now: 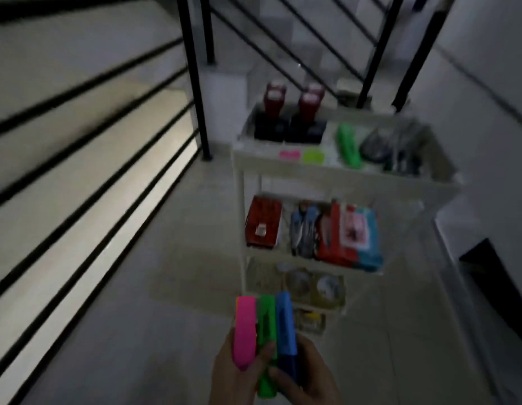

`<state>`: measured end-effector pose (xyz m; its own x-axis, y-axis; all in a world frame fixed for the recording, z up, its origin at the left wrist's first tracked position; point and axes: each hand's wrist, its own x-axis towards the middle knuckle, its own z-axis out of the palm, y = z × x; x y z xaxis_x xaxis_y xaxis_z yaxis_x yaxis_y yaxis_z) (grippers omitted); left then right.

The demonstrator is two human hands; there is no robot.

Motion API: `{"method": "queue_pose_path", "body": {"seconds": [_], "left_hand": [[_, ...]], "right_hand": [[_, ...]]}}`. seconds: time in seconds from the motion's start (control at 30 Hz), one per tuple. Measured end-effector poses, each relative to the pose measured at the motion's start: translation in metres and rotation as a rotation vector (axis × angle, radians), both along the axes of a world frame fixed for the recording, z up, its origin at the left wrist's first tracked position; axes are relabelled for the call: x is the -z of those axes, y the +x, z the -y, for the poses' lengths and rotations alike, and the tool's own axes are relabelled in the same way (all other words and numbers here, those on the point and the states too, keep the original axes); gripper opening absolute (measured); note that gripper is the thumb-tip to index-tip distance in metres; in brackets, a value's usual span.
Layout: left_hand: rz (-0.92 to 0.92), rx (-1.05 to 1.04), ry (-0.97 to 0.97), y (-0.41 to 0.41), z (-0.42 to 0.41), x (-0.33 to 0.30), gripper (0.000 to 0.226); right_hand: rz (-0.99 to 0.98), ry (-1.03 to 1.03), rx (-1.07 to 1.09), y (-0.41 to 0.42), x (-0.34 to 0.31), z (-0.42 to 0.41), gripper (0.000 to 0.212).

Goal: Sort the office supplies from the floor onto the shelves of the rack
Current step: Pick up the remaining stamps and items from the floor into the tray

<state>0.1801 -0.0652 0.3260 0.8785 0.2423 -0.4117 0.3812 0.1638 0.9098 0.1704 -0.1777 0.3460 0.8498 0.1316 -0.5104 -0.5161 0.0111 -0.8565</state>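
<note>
Both hands low in frame, close together, sharing one bundle. Left hand (233,372) curls round the pink stapler (244,331); right hand (309,375) curls round the blue stapler (286,325), with its thumb across the green stapler (265,346) in the middle. All three lie side by side, touching, long axes pointing away from the body and up toward the rack. Neither hand has spare fingers; both are fully occupied.

White rack (242,217) stands straight ahead and slightly right of the hands, beside black stair railings (195,83). Frame blurred; small items hard to read.

Top shelf (283,168): dark-based red stamps (289,112) at left rear, pink and green sticky notes (302,155) at front, another green stapler (349,147) right of centre, grey objects beyond it. That stapler lies with its long axis running front to back, roughly parallel to the held ones.

Second shelf: red box (264,220), red and blue packets (350,235). Lower shelves: tape rolls, unclear.

Judgement: the likely destination is the spot beside the shelved green stapler, up, forward and to the right. Right hand is nearer. No big turn of the bundle looks needed; a lift and reach should do it.
</note>
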Motion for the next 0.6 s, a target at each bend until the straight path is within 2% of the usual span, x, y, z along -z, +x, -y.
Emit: {"method": "queue_pose_path", "body": {"seconds": [0.07, 0.1, 0.17, 0.23, 0.33, 0.4, 0.5, 0.6], "left_hand": [[0.057, -0.010, 0.036, 0.018, 0.007, -0.036, 0.039], [0.078, 0.004, 0.050, 0.028, 0.011, -0.054, 0.034], [0.133, 0.071, 0.081, 0.045, 0.018, -0.085, 0.024], [0.177, 0.148, 0.116, 0.062, 0.026, -0.113, 0.015], [0.295, 0.237, 0.200, 0.092, 0.037, -0.149, 0.012], [0.337, 0.266, 0.211, 0.117, 0.044, -0.166, 0.007], [0.355, 0.281, 0.275, 0.158, 0.053, -0.177, 0.018], [0.389, 0.301, 0.394, 0.191, 0.062, -0.179, 0.014]], "right_hand": [[0.090, -0.089, 0.009, 0.016, -0.040, 0.001, 0.117], [0.109, -0.112, 0.015, 0.024, -0.056, 0.002, 0.105], [0.118, -0.112, 0.085, 0.042, -0.079, 0.009, 0.057], [0.167, -0.064, 0.163, 0.060, -0.097, 0.020, 0.031], [0.219, -0.050, 0.192, 0.089, -0.131, 0.035, 0.025], [0.295, -0.118, 0.171, 0.111, -0.149, 0.047, 0.026], [0.420, -0.329, 0.168, 0.144, -0.169, 0.059, 0.031], [0.528, -0.596, 0.170, 0.180, -0.176, 0.068, 0.033]]}}
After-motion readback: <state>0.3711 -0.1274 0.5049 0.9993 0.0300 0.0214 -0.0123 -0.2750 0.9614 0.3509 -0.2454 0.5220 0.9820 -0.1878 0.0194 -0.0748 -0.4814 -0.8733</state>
